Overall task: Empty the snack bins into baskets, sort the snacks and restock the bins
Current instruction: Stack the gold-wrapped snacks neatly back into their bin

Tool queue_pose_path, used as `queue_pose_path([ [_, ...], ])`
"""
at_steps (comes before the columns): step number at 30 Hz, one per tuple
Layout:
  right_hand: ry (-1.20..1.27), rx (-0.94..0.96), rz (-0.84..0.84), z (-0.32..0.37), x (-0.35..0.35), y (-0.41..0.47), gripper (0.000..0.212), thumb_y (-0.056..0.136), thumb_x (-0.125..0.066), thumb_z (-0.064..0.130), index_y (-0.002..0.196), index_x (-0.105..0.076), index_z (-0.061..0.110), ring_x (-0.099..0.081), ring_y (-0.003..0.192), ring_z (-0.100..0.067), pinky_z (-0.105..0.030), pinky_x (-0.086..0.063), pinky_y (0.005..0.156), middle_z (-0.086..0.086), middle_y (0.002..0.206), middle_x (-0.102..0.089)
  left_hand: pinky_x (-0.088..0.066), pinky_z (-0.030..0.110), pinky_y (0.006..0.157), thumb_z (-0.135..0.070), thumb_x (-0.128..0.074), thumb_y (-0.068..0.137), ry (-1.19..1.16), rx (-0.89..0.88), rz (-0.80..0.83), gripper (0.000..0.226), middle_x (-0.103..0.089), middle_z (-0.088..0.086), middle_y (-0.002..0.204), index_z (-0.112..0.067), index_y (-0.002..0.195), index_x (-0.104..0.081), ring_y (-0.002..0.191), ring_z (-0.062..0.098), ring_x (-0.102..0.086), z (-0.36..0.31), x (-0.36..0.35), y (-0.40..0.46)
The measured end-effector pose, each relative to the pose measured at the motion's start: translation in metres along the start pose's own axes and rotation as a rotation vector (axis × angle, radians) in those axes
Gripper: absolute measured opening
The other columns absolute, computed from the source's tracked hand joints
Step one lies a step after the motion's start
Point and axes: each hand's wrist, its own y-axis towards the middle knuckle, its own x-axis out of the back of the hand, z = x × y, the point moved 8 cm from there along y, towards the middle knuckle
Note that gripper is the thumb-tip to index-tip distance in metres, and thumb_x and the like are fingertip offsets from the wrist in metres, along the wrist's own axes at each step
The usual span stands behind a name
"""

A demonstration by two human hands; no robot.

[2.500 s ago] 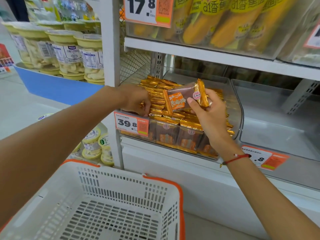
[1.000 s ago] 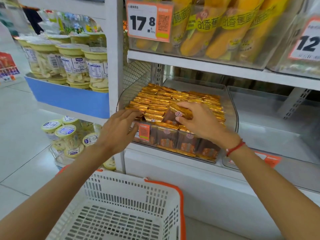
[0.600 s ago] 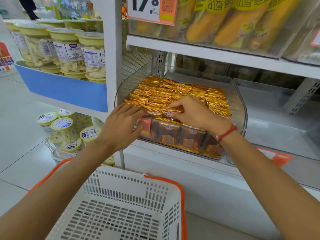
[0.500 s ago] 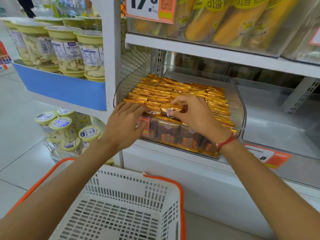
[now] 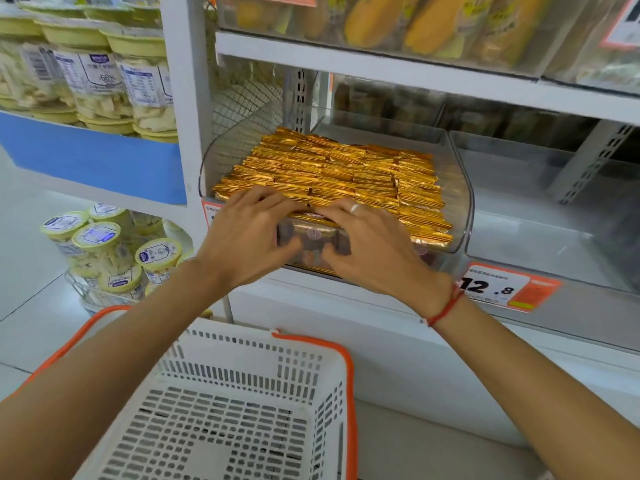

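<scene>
snack bin [image 5: 464,209]: clear, full | gold packets [image 5: 346,171]: upright rows | basket [image 5: 242,393]: white

You're standing in a shop aisle with a pale tiled floor [image 5: 31,306] that looks glossy under bright, even light. In front of you is white metal shelving [image 5: 398,69] with a thick white upright post [image 5: 187,98] on its left side. There's wire mesh backing [image 5: 242,102] behind the shelf, plus a perforated grey bracket [image 5: 588,161] off to the right. Left of the post you've got a blue shelf front [image 5: 97,161].
</scene>
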Motion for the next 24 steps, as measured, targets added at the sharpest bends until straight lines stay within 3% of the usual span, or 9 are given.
queue_pose_path([
  [3,-0.003,-0.045,-0.048,-0.002,-0.004,-0.003,0.055,0.083,-0.047,0.041,0.134,-0.056,0.025,-0.061,0.098,-0.017,-0.034,-0.044,0.085,0.006,0.122,-0.061,-0.039,0.039,0.093,-0.047,-0.043,0.080,-0.009,0.039,0.007,0.055,-0.069,-0.001,0.113,-0.019,0.120,-0.067,0.107,0.023,-0.055,0.005,-0.007,-0.006],
  [8,-0.045,-0.062,0.001,-0.009,-0.005,-0.001,0.051,0.087,-0.053,0.040,0.135,-0.056,0.024,-0.058,0.106,-0.019,-0.032,-0.042,0.088,0.003,0.118,-0.063,-0.033,0.040,0.094,-0.057,-0.039,0.079,-0.033,0.106,-0.016,0.059,-0.065,-0.003,0.107,-0.022,0.118,-0.068,0.104,0.023,-0.051,0.004,-0.016,0.001],
  [12,-0.062,-0.053,0.025,-0.007,-0.009,0.001,0.054,0.086,-0.054,0.041,0.137,-0.053,0.023,-0.055,0.112,-0.019,-0.033,-0.039,0.091,0.002,0.122,-0.061,-0.033,0.043,0.095,-0.058,-0.050,0.081,0.012,0.163,-0.007,0.054,-0.065,0.000,0.105,-0.019,0.115,-0.069,0.103,0.025,-0.051,0.005,-0.022,0.002],
  [19,-0.108,-0.006,0.191,-0.007,-0.011,-0.004,0.067,0.088,-0.058,0.043,0.148,-0.035,0.023,-0.044,0.126,-0.022,-0.038,-0.030,0.104,-0.001,0.143,-0.048,-0.018,0.045,0.113,-0.043,-0.059,0.090,0.093,0.211,0.162,0.052,-0.054,0.005,0.135,-0.019,0.136,-0.051,0.129,0.028,-0.040,-0.015,-0.013,0.003],
  [22,0.001,-0.041,0.080,-0.009,0.010,-0.030,0.068,0.088,-0.062,0.026,0.149,-0.032,0.022,-0.033,0.138,-0.024,-0.043,-0.020,0.114,-0.002,0.153,-0.037,-0.012,0.047,0.117,-0.036,-0.063,0.088,0.111,0.161,0.115,0.060,-0.045,0.005,0.147,-0.017,0.142,-0.045,0.139,0.028,-0.033,-0.026,0.000,-0.006],
  [24,0.130,-0.095,-0.040,-0.011,0.028,-0.067,0.056,0.090,-0.061,0.018,0.143,-0.044,0.021,-0.043,0.127,-0.020,-0.039,-0.034,0.106,-0.002,0.142,-0.049,-0.019,0.047,0.115,-0.028,-0.067,0.086,0.052,0.162,-0.005,0.057,-0.048,0.008,0.144,-0.014,0.138,-0.049,0.135,0.029,-0.037,-0.036,0.015,-0.019],
])
